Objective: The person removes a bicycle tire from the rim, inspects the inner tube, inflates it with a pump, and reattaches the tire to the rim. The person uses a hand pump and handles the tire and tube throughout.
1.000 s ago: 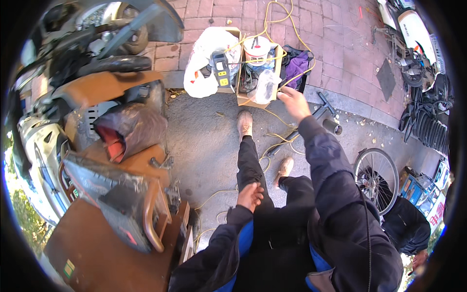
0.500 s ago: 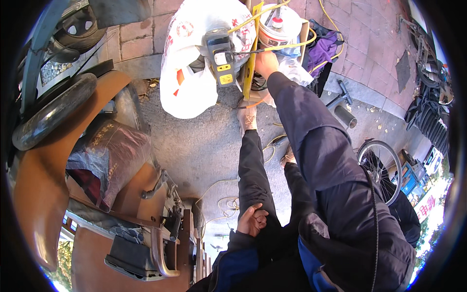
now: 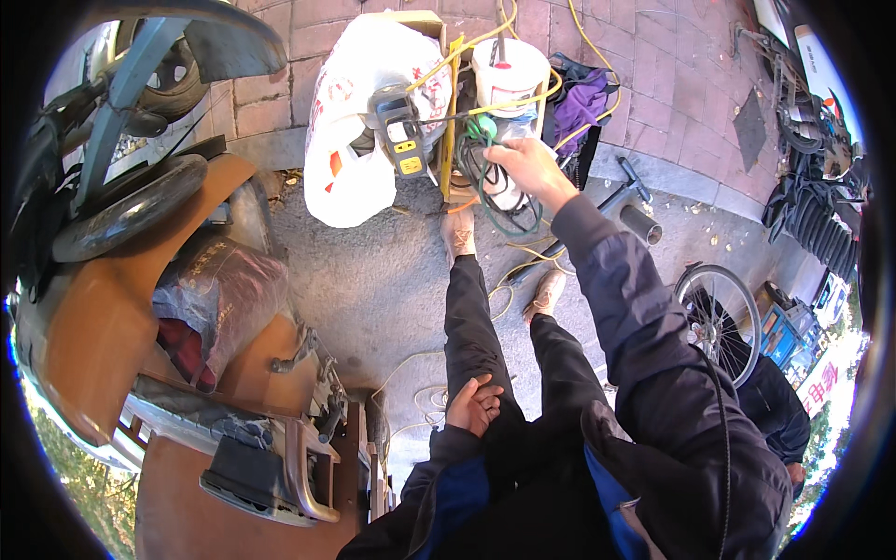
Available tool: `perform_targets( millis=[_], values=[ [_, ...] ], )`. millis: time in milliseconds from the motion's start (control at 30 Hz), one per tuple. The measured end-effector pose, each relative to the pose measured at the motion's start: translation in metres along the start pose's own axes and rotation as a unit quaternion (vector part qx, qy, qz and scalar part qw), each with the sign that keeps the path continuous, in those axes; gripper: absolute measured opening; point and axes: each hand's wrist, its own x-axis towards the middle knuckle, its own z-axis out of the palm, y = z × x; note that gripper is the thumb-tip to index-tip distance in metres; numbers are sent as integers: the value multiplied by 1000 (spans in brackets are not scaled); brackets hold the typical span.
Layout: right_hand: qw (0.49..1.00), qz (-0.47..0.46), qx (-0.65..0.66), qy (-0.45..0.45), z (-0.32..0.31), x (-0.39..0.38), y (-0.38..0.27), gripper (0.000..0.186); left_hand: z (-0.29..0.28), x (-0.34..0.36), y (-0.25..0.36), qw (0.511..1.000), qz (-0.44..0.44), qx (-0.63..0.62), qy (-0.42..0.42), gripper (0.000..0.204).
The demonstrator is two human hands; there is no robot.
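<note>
My right hand [image 3: 537, 170] reaches forward over a box of gear. Its fingertips are pinched on a dark green cable [image 3: 520, 231] that hangs in a loose loop, with a round green piece [image 3: 483, 125] at its upper end beside the fingers. Below them a tangle of black cable [image 3: 469, 161] sits partly inside the box. My left hand [image 3: 473, 407] rests on my thigh, fingers loosely curled and apart, holding nothing. Left of the box stands a white plastic bag [image 3: 350, 187], with a black and yellow device [image 3: 401, 131] lying against it. Behind my right hand is a white bucket [image 3: 511, 70].
A yellow cord [image 3: 597, 37] runs over the bucket and paving. To the right lie a purple and black bag [image 3: 581, 107], a floor pump [image 3: 627, 187] and a spoked wheel [image 3: 723, 322]. An orange-brown scooter [image 3: 103, 345] fills the left side. Thin cord [image 3: 429, 401] coils on the ground.
My right hand has come up and back out of the box, bringing the green cable with it. My left hand stays on my thigh.
</note>
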Motion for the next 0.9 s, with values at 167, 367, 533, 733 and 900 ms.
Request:
perform_targets(
  millis=[167, 367, 533, 733, 900],
  values=[
    [999, -13, 6, -43, -21, -75, 3, 31, 4, 3, -16, 999, 21, 43, -9, 36],
    [997, -56, 36, -29, -52, -193, -11, 33, 22, 1, -38, 991, 71, 116, 20, 39],
    [995, -76, 46, -39, -87, -283, -15, 30, 49, -11, -55, 974, 129, 181, 38, 41],
    [989, -120, 56, -71, -116, -383, -8, 26, 97, -41, -70, 950, 213, 228, -26, 40],
    [979, -168, 45, -107, -127, -469, 3, 21, 140, -68, -90, 905, 310, 265, -117, 51]
  ],
)
